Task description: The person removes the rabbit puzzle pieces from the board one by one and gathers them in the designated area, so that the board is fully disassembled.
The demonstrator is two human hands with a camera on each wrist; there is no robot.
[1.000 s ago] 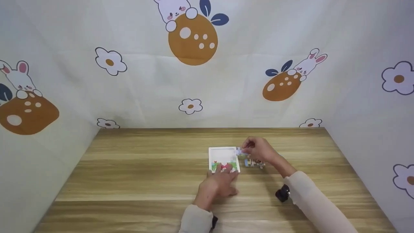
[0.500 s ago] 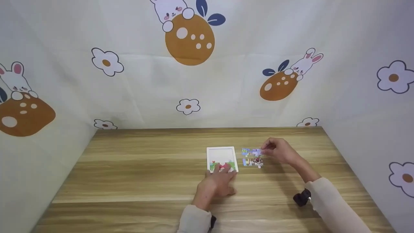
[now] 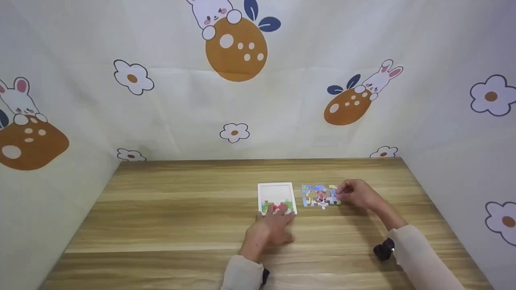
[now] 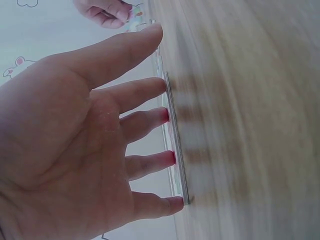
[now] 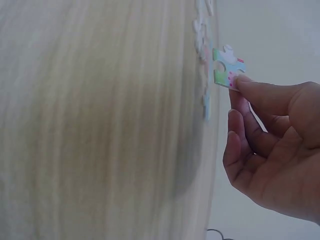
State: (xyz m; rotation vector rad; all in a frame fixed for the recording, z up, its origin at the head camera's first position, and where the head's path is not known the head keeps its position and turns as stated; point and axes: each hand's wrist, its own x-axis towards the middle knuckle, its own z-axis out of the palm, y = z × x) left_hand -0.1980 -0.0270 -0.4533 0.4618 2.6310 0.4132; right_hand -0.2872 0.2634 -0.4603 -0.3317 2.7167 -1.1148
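One puzzle piece is now pinched by the right hand over the loose pieces, right of the puzzle tray; the tray stays pressed by the left hand's straight fingers.

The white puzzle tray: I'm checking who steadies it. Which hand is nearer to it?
Left. The left hand presses its straight fingertips on the white puzzle tray; the right hand pinches a puzzle piece off to the tray's right.
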